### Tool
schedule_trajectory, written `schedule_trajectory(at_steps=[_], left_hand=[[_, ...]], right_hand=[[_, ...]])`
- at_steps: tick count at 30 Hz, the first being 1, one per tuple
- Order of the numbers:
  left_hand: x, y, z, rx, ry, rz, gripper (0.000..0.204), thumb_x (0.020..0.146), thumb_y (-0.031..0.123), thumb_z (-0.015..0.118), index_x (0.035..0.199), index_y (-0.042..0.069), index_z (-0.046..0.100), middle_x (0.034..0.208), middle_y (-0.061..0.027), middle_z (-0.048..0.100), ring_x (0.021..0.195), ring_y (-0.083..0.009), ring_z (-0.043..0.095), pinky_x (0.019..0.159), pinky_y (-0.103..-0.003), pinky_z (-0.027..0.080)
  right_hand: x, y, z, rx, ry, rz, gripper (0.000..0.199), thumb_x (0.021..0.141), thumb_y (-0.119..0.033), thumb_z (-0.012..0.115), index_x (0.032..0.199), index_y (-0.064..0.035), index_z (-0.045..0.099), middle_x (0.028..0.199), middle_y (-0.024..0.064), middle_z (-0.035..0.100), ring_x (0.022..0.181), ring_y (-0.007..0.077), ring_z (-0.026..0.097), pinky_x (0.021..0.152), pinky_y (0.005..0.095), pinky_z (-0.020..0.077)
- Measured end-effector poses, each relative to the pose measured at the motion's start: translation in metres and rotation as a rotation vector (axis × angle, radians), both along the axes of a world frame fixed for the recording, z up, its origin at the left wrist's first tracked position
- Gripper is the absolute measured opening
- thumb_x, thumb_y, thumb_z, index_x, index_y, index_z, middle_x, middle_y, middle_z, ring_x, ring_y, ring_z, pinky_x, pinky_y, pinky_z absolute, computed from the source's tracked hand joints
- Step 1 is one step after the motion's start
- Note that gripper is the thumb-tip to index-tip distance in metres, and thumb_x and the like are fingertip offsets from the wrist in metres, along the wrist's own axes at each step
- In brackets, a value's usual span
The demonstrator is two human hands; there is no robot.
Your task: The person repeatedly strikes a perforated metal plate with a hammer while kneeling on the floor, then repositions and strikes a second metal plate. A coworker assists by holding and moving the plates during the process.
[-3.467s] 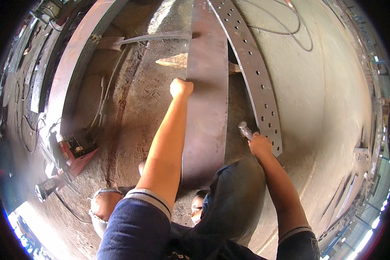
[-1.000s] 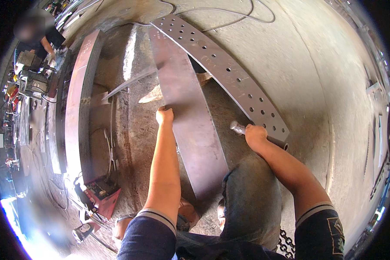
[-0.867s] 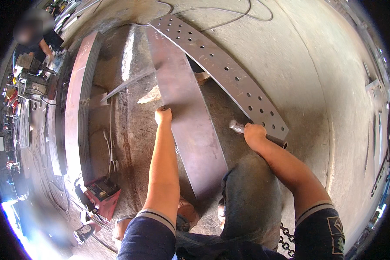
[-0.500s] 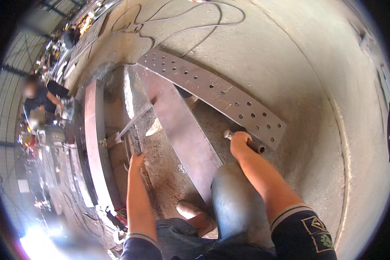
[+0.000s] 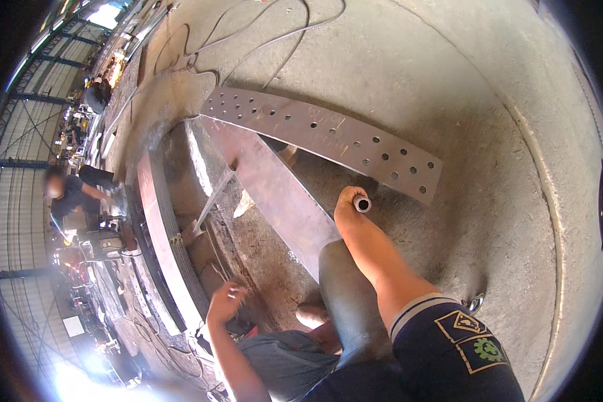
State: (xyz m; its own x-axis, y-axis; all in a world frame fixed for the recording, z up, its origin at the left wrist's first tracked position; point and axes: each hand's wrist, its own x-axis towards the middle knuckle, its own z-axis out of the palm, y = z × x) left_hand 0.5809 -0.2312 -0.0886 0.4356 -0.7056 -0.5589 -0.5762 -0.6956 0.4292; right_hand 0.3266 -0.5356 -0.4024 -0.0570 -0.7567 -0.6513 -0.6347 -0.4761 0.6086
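My right hand (image 5: 348, 205) is wrapped round a pipe-handled tool (image 5: 362, 204), whose round hollow end points up at me; the rest of the tool is hidden by the hand. It is held just on the near side of a long steel plate with drilled holes (image 5: 328, 127). A plain flat steel plate (image 5: 275, 177) meets that plate at its far left end and runs toward my knee. My left hand (image 5: 226, 303) hovers over the floor beside my leg, fingers loosely bent and apart, with nothing visible in it.
A stack of long steel flats (image 5: 159, 224) lies on the left. A thin bar (image 5: 214, 195) slants between the stack and the plain plate. Cables (image 5: 241, 40) loop over the concrete at the far side. Another person (image 5: 77, 194) works at the left, with a bright glare below.
My left hand has moved back toward me and down, its fingers loosening. My right hand has shifted slightly left and up, tipping the tool so its hollow end faces me.
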Motion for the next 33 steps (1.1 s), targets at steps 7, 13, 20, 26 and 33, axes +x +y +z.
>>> schedule_trajectory(at_steps=[7, 13, 20, 26, 33], left_hand=[[0.019, -0.005, -0.016, -0.080, -0.091, -0.004, 0.050, 0.093, 0.032, 0.072, 0.132, 0.005, 0.061, 0.110, -0.0147, 0.072, 0.095, -0.0204, 0.070, 0.080, -0.035, 0.056], [0.022, -0.003, -0.007, 0.081, -0.001, 0.009, 0.051, 0.094, 0.034, 0.071, 0.133, 0.003, 0.060, 0.111, -0.0138, 0.072, 0.098, -0.0202, 0.068, 0.084, -0.036, 0.055], [0.006, -0.007, 0.007, -0.021, 0.023, -0.007, 0.049, 0.095, 0.032, 0.070, 0.134, 0.005, 0.060, 0.111, -0.0107, 0.071, 0.096, -0.0193, 0.068, 0.083, -0.035, 0.055], [0.004, -0.010, 0.004, 0.005, 0.000, -0.061, 0.049, 0.095, 0.031, 0.070, 0.135, 0.005, 0.059, 0.109, -0.0107, 0.072, 0.095, -0.0194, 0.069, 0.082, -0.035, 0.056], [0.001, -0.012, 0.001, -0.025, 0.025, -0.060, 0.051, 0.094, 0.031, 0.071, 0.134, 0.003, 0.059, 0.108, -0.0139, 0.072, 0.095, -0.0213, 0.070, 0.082, -0.037, 0.056]], right_hand=[[-0.002, -0.009, -0.008, 0.011, -0.097, -0.085, 0.020, 0.063, -0.004, 0.084, 0.075, -0.0166, 0.074, 0.075, -0.0032, 0.070, 0.068, 0.0165, 0.069, 0.059, 0.0433, 0.0593], [-0.004, -0.013, -0.030, -0.015, -0.103, -0.106, 0.020, 0.064, -0.004, 0.084, 0.075, -0.0173, 0.074, 0.077, -0.0037, 0.070, 0.070, 0.0157, 0.069, 0.060, 0.0434, 0.0594], [-0.005, -0.017, -0.034, 0.098, 0.009, -0.067, 0.018, 0.070, -0.003, 0.077, 0.070, -0.0163, 0.066, 0.068, -0.0038, 0.065, 0.061, 0.0137, 0.065, 0.054, 0.0410, 0.0554], [-0.019, -0.018, 0.000, 0.085, -0.068, 0.052, 0.016, 0.070, -0.005, 0.077, 0.073, -0.0153, 0.065, 0.068, -0.0046, 0.062, 0.059, 0.0121, 0.063, 0.053, 0.0364, 0.0528], [-0.027, -0.022, 0.014, 0.081, -0.257, -0.088, 0.018, 0.079, -0.009, 0.075, 0.097, -0.0078, 0.077, 0.086, 0.0057, 0.073, 0.074, 0.0272, 0.072, 0.060, 0.0487, 0.0558]])
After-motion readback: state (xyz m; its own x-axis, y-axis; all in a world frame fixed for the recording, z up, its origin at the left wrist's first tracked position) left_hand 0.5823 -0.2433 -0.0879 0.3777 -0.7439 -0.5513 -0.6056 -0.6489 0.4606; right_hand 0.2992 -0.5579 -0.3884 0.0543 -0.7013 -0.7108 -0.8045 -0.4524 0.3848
